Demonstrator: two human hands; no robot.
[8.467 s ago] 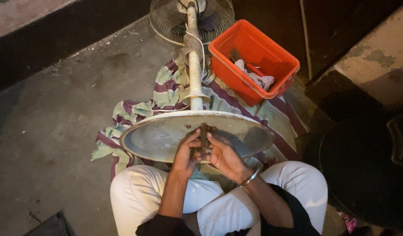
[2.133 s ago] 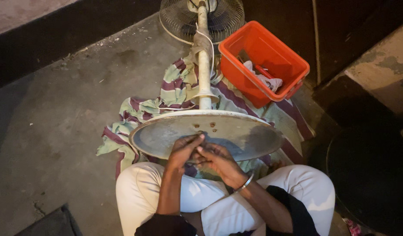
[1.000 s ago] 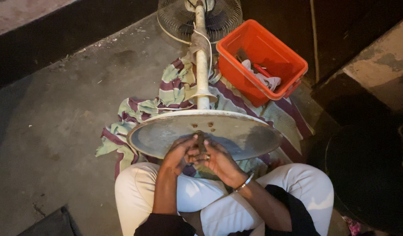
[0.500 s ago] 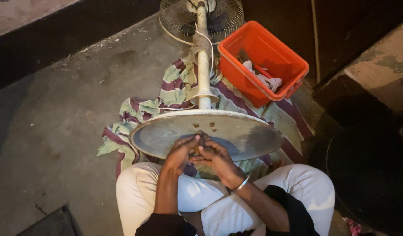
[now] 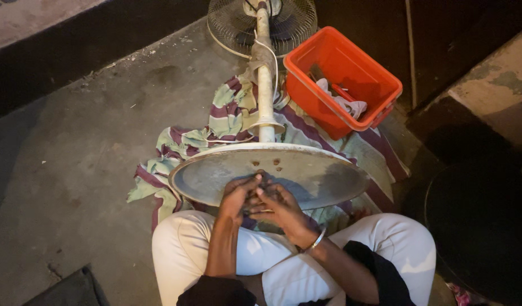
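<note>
Still we keep our left hand (image 5: 236, 197) and right hand (image 5: 279, 205) curled together on something small and dark, too hidden to name, against the round grey metal fan base (image 5: 323, 173), unmoved since earlier.

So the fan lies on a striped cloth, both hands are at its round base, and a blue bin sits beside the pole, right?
Not quite: the bin is orange-red, not blue, as the head view shows. The fan does lie on the striped cloth, with the left hand and right hand at its round base.

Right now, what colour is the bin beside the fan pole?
Orange-red bin, clearest in the head view.
</note>
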